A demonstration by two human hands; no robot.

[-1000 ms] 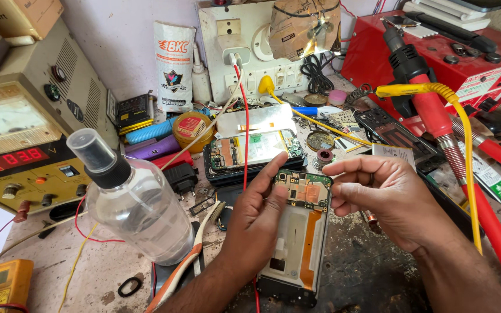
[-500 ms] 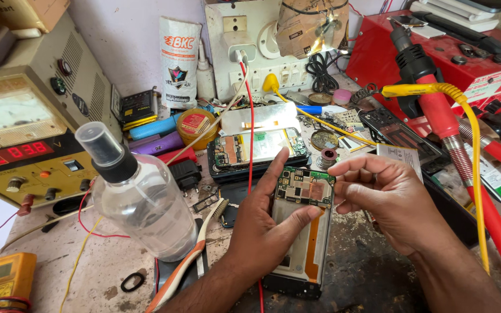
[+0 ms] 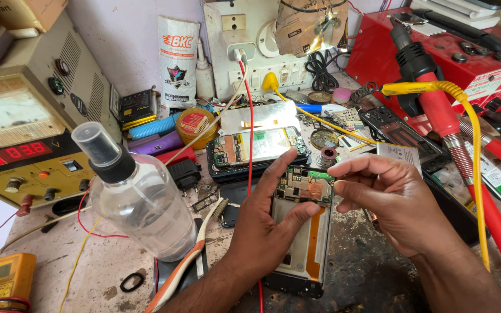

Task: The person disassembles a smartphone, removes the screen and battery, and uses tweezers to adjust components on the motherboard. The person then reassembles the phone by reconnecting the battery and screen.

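The left hand (image 3: 268, 232) lies flat along the left edge of the opened black phone with its bare green circuit board and orange ribbon strip (image 3: 302, 232), thumb pressed on the frame, pinning it to the grimy tabletop (image 3: 372, 278) near the middle. The right hand (image 3: 389, 203) hovers just right of the board's far end, fingertips drawn together at its corner; whether they pinch some small part I cannot tell. A slip there could flex the board or nick the ribbon. Just left stands a clear plastic spray bottle with a black collar (image 3: 140, 203), and an elbow nudge might tip it onto the electronics. A red wire (image 3: 249, 127) runs down right beside the phone and could snag a finger. To the right, the red-handled hot-air tool (image 3: 436, 110) leans near the wrist.
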